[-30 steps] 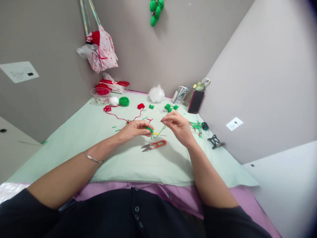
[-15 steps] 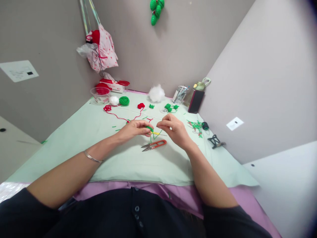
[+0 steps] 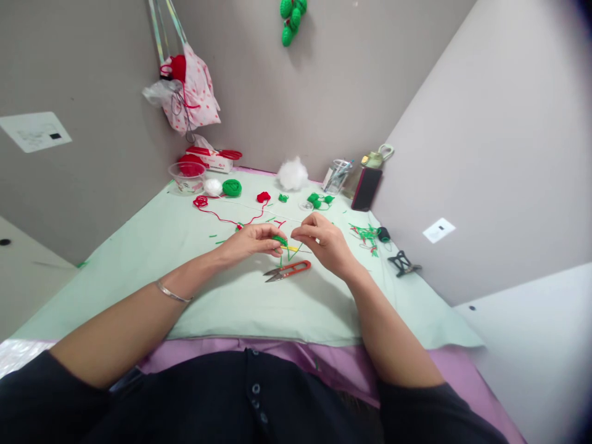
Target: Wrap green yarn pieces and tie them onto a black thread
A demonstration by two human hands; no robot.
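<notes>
Between the thumb and fingers of my left hand point(image 3: 253, 240) is a small green crocheted piece point(image 3: 279, 240). A green yarn tail point(image 3: 289, 254) hangs from it and loops up toward my right hand point(image 3: 321, 239). The right thumb and fingertips are pinched together just right of the piece; what sits between them is too small to make out. A yellow-handled crochet hook point(image 3: 291, 249) shows below the two hands, its thin metal end pointing right. Nearer me, orange thread snips point(image 3: 296, 268) lie on the pale green cloth point(image 3: 277, 311), blades to the left.
Behind the hands are a red yarn piece point(image 3: 263, 197), a green yarn ball point(image 3: 232, 188), white stuffing point(image 3: 293, 174) and small green crocheted pieces point(image 3: 315, 200). A plastic tub point(image 3: 187, 179) stands back left. A phone point(image 3: 367, 189) leans at right, near yarn scraps point(image 3: 367, 234) and a black stand point(image 3: 403, 264).
Both hands stay almost in place. The green yarn tail hanging between them has shifted slightly, and the green piece has tilted a little in my left fingers.
</notes>
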